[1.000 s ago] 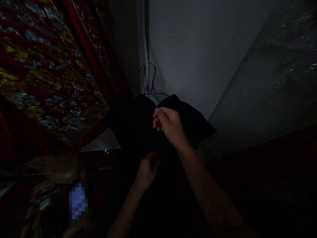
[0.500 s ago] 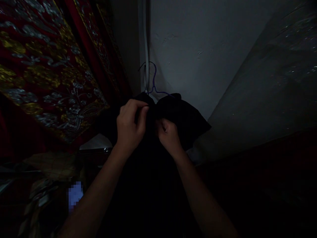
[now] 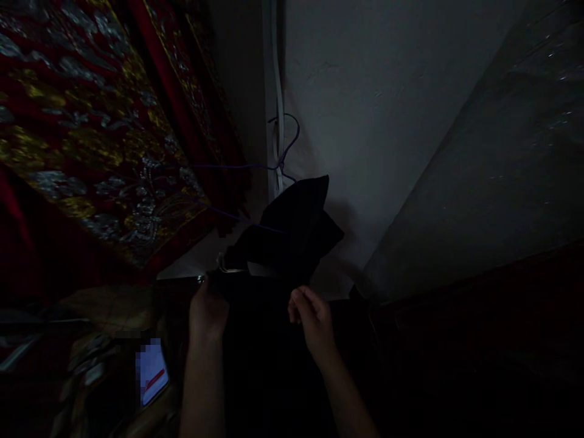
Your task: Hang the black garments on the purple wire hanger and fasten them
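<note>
A black garment (image 3: 292, 225) hangs from a thin purple wire hanger (image 3: 228, 165). The hanger's left arm is out of the cloth and bare, while the right part of the garment is still draped over it. At the garment's left side my left hand (image 3: 208, 310) is closed on the dark cloth, its fingertips mostly hidden; a pale loop of string (image 3: 222, 263) shows just above. Lower and to the right, my right hand (image 3: 312, 313) is closed with curled fingers on the front of the same garment. Darkness hides the folds.
Red cloth with gold and silver embroidery (image 3: 100, 134) hangs at the left. A pale cable (image 3: 276, 73) runs down the wall (image 3: 365, 109) behind the hanger's hook. Clear plastic sheeting (image 3: 502, 170) covers the right side. A lit phone (image 3: 152, 371) lies at lower left among dim items.
Both hands have moved down, the left one also leftward. The garment's left shoulder has come off the hanger, baring the purple wire, and its collar has tilted and dropped.
</note>
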A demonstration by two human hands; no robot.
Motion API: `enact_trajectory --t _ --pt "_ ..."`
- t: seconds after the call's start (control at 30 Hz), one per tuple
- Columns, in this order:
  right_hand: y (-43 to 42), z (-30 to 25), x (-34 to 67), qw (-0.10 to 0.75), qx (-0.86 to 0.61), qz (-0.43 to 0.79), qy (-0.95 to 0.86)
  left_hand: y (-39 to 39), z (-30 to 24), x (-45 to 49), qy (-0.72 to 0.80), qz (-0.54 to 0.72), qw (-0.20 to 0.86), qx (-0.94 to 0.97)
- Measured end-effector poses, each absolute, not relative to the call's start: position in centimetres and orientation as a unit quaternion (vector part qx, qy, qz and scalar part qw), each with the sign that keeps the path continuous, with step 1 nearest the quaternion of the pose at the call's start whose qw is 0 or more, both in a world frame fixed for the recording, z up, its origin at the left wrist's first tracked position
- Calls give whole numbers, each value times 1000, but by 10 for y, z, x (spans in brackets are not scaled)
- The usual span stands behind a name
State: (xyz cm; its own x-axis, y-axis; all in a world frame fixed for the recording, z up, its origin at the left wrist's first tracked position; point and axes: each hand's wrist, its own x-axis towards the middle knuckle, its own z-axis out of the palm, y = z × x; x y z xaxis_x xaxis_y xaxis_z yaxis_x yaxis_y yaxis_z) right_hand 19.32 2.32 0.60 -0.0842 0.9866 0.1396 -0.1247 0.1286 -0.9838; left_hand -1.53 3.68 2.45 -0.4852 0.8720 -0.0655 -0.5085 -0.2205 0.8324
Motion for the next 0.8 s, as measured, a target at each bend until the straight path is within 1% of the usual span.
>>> enact_trajectory --t 0.07,0.13,0.17,0.23,0.3,0.33,0.43,0.47,0.53,0.63,0.7,0.8 --pt "29 4 203 559 -459 461 -514 33 20 12 404 735 511 189" --pt "32 6 211 576 -495 405 -509 28 25 38 371 731 537 199" --pt "31 8 214 573 -491 399 -521 24 30 49 357 729 542 219" --pt "29 15 215 542 -432 438 -573 19 42 66 357 711 529 295" --pt "27 24 213 506 -357 484 -618 15 53 76 390 679 483 391" --pt "28 28 213 501 -339 492 -626 14 57 78 412 661 447 439" --pt "35 42 220 501 -351 481 -628 17 66 77 457 614 319 558" --pt "39 47 226 489 -358 477 -636 20 66 74 453 597 303 588" --pt "49 60 243 450 -362 470 -667 28 62 70 424 551 338 635" --pt "70 85 269 422 -349 429 -719 39 49 65 389 424 450 683" --pt "89 104 282 447 -347 363 -740 45 42 63 388 334 471 718" --pt "122 125 289 542 -364 239 -719 45 43 55 383 238 462 763"
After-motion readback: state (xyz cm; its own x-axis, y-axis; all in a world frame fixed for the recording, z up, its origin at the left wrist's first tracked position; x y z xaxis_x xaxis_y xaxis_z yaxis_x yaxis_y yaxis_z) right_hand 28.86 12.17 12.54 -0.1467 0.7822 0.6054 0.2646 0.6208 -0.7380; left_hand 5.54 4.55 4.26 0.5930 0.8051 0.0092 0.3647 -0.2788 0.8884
